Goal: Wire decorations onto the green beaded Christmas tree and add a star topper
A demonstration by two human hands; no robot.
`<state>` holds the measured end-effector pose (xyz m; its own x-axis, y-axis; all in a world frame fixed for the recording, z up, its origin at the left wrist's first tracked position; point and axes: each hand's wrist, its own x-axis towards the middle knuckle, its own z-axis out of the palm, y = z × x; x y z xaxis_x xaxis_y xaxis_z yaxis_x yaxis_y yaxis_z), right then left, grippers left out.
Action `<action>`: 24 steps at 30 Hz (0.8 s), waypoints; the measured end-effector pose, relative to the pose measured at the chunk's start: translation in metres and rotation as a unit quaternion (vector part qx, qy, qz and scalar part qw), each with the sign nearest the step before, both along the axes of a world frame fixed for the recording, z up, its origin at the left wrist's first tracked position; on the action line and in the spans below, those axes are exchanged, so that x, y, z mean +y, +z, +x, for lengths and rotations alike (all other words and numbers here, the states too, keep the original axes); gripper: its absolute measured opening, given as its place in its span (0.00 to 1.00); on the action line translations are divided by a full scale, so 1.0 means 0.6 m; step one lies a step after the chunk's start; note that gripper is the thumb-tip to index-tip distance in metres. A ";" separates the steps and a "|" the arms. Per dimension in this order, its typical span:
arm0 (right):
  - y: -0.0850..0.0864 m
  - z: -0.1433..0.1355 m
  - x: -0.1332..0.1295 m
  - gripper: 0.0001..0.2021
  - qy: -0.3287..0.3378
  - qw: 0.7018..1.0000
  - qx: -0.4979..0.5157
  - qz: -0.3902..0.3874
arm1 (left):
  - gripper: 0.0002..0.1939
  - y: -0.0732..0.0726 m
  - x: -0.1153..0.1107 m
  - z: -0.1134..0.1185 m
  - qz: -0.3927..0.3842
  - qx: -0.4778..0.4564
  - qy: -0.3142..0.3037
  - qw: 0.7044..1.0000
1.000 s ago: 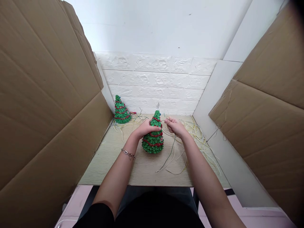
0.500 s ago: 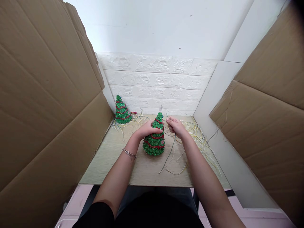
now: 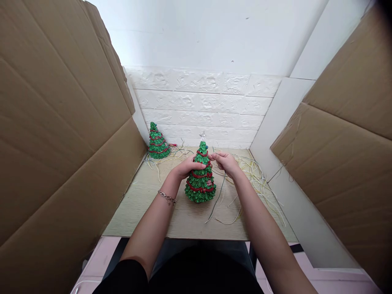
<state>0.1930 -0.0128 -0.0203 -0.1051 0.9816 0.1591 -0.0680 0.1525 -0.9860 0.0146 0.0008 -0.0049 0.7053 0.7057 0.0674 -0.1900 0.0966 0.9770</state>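
Note:
In the middle of the table stands a green Christmas tree figurine [image 3: 200, 185] with red garlands and a clear star [image 3: 202, 135] on top. My left hand [image 3: 190, 166] is wrapped round its left side, thumb across the front. At its upper right side, my right hand [image 3: 225, 161] is closed in a pinch, fingertips close to the tree. A thin dark green cord [image 3: 218, 199] hangs from under that hand down to the table, and a short end shows above the fingers. Whether the fingertips touch the tree I cannot tell.
A second green tree figurine [image 3: 158, 143] stands at the back left. Tangled white and yellow cords [image 3: 257, 175] lie on the right of the table, others at the back left. Cardboard [image 3: 67, 122] walls in the left side, with more cardboard [image 3: 343, 134] on the right.
The tree has turned a little, so its front and star show more, and its top has shifted slightly left. My right fingertips have moved left, closer to the tree.

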 end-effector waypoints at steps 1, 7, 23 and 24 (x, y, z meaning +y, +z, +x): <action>0.001 0.000 0.000 0.22 -0.003 1.000 -0.006 0.002 | 0.30 0.000 0.001 0.000 0.000 -0.004 0.001 1.000; 0.009 -0.005 -0.005 0.19 0.010 1.000 0.015 -0.021 | 0.28 -0.001 0.001 0.001 0.002 -0.017 -0.003 1.000; 0.006 -0.004 -0.003 0.16 -0.053 0.999 0.004 -0.011 | 0.27 0.000 0.000 0.002 0.010 -0.028 -0.010 1.000; 0.005 -0.003 -0.003 0.16 -0.057 0.998 -0.001 -0.011 | 0.27 -0.001 0.000 0.002 0.009 -0.028 -0.009 1.000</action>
<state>0.1909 -0.0143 -0.0173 0.0073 0.9904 0.1380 -0.0484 0.1382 -0.9892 0.0157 0.0006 -0.0053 0.7131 0.6907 0.1199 -0.2424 0.0824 0.9667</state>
